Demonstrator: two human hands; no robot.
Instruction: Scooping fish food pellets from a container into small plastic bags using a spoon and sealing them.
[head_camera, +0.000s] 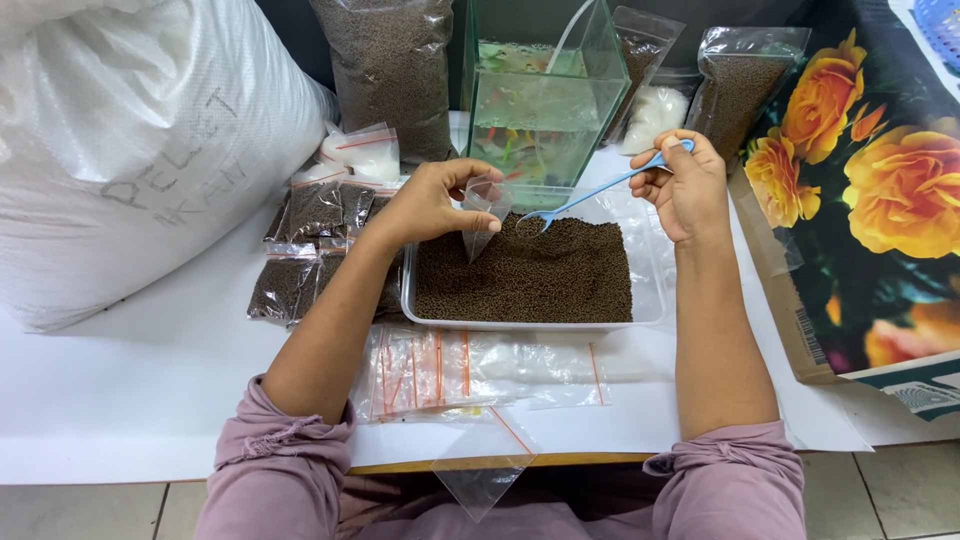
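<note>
Pinching a small clear bag (482, 212) open, the left hand (432, 202) hovered over the pellet tray (650, 290); the right hand (686, 185) gripped a blue scoop (600, 188).

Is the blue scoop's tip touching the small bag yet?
Apart. The head view shows brown pellets between the tip of the blue scoop in the right hand and the small bag held by the left hand.

We cannot see the big white woven sack (120, 130) whole: the frame's top and left edges crop it; our left hand (430, 200) hides the small clear bag's (483, 215) mouth.
</note>
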